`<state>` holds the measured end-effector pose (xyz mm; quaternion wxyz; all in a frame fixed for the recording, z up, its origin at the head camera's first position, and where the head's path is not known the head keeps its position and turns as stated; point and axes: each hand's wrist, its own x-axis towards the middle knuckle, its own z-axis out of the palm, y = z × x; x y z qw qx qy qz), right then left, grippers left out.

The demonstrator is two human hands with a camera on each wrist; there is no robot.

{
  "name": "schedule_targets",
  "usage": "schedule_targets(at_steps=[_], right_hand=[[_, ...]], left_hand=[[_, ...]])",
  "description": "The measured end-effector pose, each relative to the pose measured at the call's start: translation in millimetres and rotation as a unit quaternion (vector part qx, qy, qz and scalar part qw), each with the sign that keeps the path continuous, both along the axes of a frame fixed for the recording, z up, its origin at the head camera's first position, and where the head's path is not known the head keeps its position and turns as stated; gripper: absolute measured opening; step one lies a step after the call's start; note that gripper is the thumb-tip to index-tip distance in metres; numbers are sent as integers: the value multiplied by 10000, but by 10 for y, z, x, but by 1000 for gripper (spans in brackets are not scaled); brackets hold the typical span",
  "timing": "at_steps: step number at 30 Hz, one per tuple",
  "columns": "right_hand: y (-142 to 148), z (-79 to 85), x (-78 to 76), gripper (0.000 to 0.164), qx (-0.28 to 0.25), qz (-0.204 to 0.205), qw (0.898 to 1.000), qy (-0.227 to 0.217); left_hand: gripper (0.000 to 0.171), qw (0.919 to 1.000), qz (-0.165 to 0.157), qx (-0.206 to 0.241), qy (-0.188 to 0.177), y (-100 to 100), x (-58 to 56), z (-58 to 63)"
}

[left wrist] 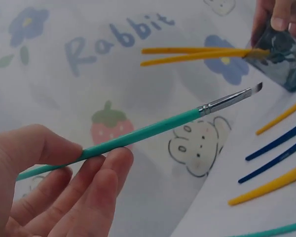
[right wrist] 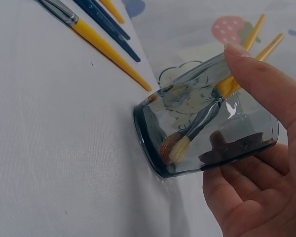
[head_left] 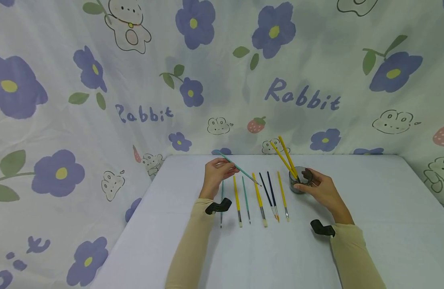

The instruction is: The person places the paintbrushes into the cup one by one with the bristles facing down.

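Note:
My left hand (head_left: pixel 218 174) pinches a teal paintbrush (left wrist: pixel 148 132) between thumb and fingers, held above the row of brushes. Its dark, slanted bristle tip points right and slightly down toward the glass in the head view. On the right, my right hand (head_left: pixel 324 188) grips a grey tinted glass (right wrist: pixel 187 113) around its side, thumb near the rim. Two yellow paintbrushes (head_left: pixel 286 154) lean inside the glass, bristles down at its bottom and handles sticking out past the rim.
Between the hands, several paintbrushes lie side by side on the white table (head_left: pixel 272 257): yellow ones (head_left: pixel 237 200), teal ones (head_left: pixel 246 200) and dark blue ones (head_left: pixel 268 194), bristles toward me. Behind the table hangs a patterned curtain (head_left: pixel 222 72) with flowers and rabbits.

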<state>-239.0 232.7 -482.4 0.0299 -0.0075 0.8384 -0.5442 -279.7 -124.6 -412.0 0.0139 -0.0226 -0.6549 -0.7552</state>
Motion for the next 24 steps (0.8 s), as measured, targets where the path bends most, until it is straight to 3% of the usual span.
schedule_targets(at_steps=[24], right_hand=[[-20, 33, 12, 107, -76, 31, 10000, -44]], left_hand=[[25, 9972, -492, 138, 554, 583, -45, 190]])
